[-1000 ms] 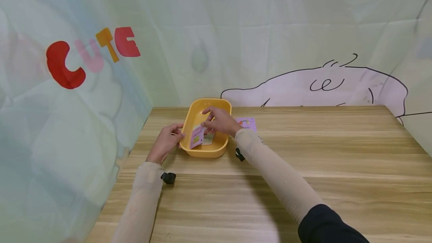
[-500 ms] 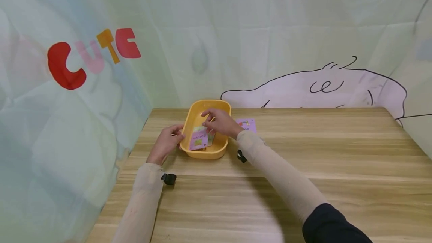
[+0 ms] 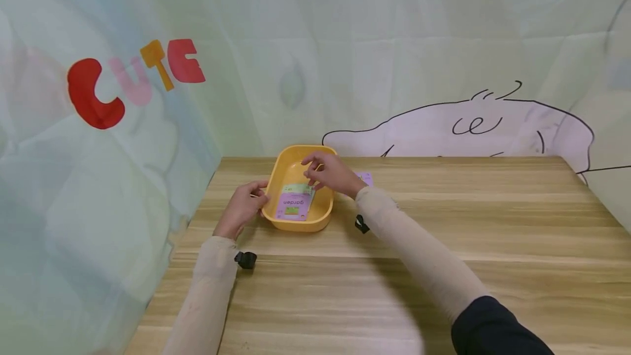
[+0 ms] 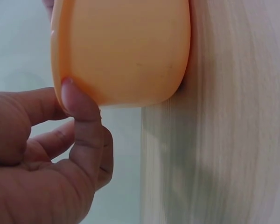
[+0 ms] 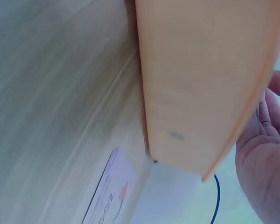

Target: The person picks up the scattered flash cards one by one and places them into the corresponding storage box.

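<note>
A yellow plastic bin (image 3: 323,213) stands near the far edge of the table. My left hand (image 3: 240,210) pinches its left rim between thumb and fingers; the left wrist view shows the thumb pressed on the bin's wall (image 4: 130,51). A purple card reading "garden" (image 3: 292,211) lies in the bin, partly over a greenish card (image 3: 297,188). Above the bin's right side hovers my right hand (image 3: 335,173), fingers loosely bent, with nothing seen in them. Just right of the bin a purple "zoo" card (image 5: 113,191) lies on the table, partly hidden by the right wrist in the head view.
The wooden table (image 3: 468,223) stretches to the right and toward me. A printed cloth backdrop (image 3: 276,59) hangs behind and along the left side. Small black wrist cameras sit at the left wrist (image 3: 246,260) and the right wrist (image 3: 362,224).
The "garden" card has dropped from my right hand and now lies flat in the bin. My right hand has risen slightly to the right. The left hand stays on the rim.
</note>
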### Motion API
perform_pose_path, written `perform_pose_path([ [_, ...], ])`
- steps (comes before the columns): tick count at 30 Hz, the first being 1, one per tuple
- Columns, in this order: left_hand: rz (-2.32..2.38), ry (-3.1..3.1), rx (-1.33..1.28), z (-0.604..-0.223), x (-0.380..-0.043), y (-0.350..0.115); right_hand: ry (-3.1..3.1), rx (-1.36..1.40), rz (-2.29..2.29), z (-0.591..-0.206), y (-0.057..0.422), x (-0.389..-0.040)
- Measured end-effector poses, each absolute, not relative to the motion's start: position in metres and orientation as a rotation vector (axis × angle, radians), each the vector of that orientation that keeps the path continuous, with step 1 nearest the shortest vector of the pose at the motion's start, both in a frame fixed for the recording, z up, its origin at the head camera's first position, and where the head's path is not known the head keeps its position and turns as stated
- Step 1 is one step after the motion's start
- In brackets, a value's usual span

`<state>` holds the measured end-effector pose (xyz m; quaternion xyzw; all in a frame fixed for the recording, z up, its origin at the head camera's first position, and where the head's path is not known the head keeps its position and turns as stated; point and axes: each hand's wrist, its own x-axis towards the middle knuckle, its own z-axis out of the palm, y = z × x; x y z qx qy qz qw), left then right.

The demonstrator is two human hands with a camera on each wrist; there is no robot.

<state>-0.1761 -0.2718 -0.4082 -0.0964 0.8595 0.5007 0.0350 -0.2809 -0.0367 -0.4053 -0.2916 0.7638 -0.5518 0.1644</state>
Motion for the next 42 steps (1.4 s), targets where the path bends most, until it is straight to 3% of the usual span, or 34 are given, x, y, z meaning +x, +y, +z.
perform_pose_path([
  [16, 1.535, 2.617, -0.347, -0.407, -0.179, -0.269, 2.289, -0.825, -1.525, -0.397, 0.017, -0.293],
  [28, 1.523, 2.623, -0.351, -0.409, -0.179, -0.27, 2.496, -0.859, -1.214, -0.392, 0.055, -0.297],
  [42, 1.544, 2.613, -0.342, -0.408, -0.178, -0.27, 2.544, -0.68, -1.128, -0.404, 0.092, -0.312],
])
